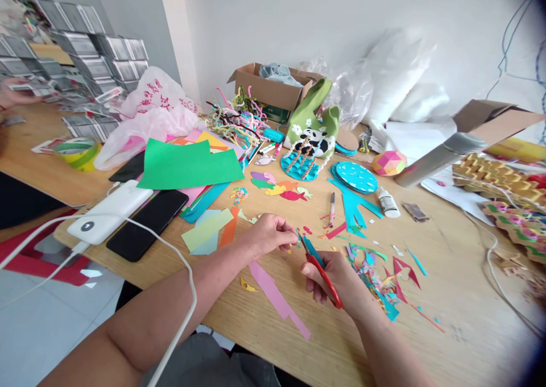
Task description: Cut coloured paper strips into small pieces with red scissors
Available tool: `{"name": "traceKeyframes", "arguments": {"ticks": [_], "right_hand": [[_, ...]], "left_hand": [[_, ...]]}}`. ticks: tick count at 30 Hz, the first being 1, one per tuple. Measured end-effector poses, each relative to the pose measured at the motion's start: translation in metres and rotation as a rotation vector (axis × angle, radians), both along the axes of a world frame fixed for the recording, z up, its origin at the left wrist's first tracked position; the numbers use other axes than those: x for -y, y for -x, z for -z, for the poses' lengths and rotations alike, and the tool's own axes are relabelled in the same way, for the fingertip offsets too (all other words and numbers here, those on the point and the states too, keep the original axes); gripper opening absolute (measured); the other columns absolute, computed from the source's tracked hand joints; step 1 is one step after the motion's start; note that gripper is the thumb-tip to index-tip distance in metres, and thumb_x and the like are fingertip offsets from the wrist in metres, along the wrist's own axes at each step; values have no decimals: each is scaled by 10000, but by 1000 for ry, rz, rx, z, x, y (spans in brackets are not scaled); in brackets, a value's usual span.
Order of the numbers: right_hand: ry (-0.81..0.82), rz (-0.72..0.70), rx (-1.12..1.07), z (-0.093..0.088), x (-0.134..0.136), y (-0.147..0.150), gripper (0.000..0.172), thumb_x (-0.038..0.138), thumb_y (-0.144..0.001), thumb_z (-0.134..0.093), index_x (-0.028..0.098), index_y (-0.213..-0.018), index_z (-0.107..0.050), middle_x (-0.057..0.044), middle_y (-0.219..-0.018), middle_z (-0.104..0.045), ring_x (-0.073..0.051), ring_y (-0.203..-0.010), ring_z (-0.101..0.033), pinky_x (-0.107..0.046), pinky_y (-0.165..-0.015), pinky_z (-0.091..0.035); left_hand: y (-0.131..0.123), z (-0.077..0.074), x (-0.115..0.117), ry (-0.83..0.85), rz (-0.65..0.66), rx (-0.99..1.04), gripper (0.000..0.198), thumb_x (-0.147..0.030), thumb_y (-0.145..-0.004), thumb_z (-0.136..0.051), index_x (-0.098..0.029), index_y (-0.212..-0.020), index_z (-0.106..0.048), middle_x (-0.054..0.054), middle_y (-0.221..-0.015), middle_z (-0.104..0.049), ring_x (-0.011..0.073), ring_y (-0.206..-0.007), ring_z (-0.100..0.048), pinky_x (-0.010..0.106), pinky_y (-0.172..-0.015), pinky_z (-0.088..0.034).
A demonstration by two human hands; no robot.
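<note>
My right hand [328, 282] is closed around scissors [316, 257] with red handles, their blades pointing toward my left hand. The fingers of my left hand [273, 233] pinch a tiny bluish-green piece of paper [298, 236] right at the blade tips; its outline is too small to make out. Small red and yellow paper dots lie beneath and behind the fingertips. A long pink paper strip [277, 296] rests on the table below both hands. Colourful paper scraps [375, 279] are heaped to the right of the scissors. Beyond the hands lie several paper fish [281, 189] in different colours.
Green paper [187, 165] tops a stack at left, near a black phone [147, 225] and white power bank [108, 211]; its cable crosses my left forearm. Blue discs [356, 177], a glue bottle [388, 202] and a metallic flask [439, 159] stand right. Another person's hand [19, 94] shows far left.
</note>
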State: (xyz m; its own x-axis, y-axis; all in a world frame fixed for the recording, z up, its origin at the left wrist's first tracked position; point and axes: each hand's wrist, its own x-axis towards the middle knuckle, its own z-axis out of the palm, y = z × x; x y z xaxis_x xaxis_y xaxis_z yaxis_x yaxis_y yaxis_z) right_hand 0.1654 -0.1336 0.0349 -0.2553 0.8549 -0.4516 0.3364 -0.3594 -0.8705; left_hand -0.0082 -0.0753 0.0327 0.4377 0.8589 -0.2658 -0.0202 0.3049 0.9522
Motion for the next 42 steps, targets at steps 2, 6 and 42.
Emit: {"name": "traceKeyframes", "arguments": {"ticks": [2, 6, 42], "right_hand": [[-3, 3, 5, 0, 0, 0, 357, 429, -644, -723, 164, -567, -497, 15, -440, -580, -97, -328, -533, -151, -289, -362], [14, 35, 40, -1, -1, 2, 383, 458, -606, -735, 172, -577, -483, 18, -430, -577, -109, -321, -531, -161, -280, -357], [-597, 132, 673, 3, -3, 3, 326, 503, -751, -585, 196, -681, -500, -20, -566, -575, -173, -517, -539, -243, -488, -336]], "left_hand": [[0, 0, 0, -2, 0, -3, 115, -221, -598, -626, -124, -647, -592, -7, -548, -574, 79, -488, -513, 219, -527, -428], [-1, 0, -1, -29, -12, -31, 101, -218, -606, -619, -127, -634, -587, -11, -539, -568, 77, -484, -507, 215, -528, -415], [-1, 6, -3, 42, -255, 286, 189, -276, -598, -728, -136, -719, -691, 20, -641, -597, 102, -610, -505, 242, -623, -389]]}}
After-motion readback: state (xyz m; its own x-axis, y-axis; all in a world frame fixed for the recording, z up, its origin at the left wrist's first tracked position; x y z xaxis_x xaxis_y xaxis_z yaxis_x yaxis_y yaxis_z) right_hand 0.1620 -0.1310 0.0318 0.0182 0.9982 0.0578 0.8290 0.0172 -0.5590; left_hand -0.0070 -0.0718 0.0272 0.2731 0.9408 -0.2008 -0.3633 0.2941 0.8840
